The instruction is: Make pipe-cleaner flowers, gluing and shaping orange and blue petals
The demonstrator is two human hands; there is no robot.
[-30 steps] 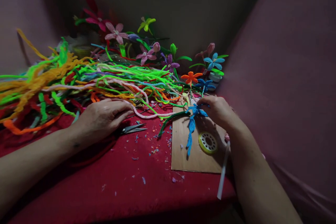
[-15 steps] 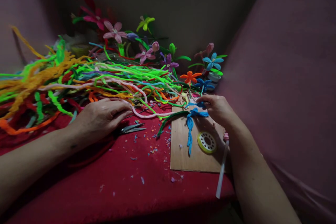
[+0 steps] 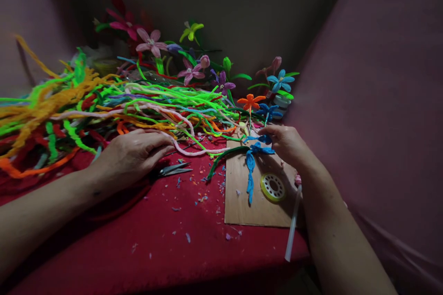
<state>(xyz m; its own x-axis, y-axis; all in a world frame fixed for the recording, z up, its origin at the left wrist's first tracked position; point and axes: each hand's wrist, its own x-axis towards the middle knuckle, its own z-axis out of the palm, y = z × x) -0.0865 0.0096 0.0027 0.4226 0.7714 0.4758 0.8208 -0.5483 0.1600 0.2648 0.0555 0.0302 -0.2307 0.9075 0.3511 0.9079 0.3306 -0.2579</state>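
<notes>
Fingers of the right hand are pinched on a fuzzy blue piece, held over the far part of a wooden board. Just nearer than that hand's fingertips, more blue petals lie on the board, and a long blue strip trails from them toward the person. A dark green strand runs from the petals toward the left hand. Below the right hand sits a yellow-edged spool, with a pale tube beside the right forearm.

The left hand has its fingers curled over the red table; a pink strand passes by its fingertips, but whether it grips that strand cannot be told. Scissors lie just beside it, blades pointing toward the board. Small scraps are scattered between the hands. Beyond the left hand spreads a heap of bright strands; beyond the right stand an orange flower and a dark blue flower.
</notes>
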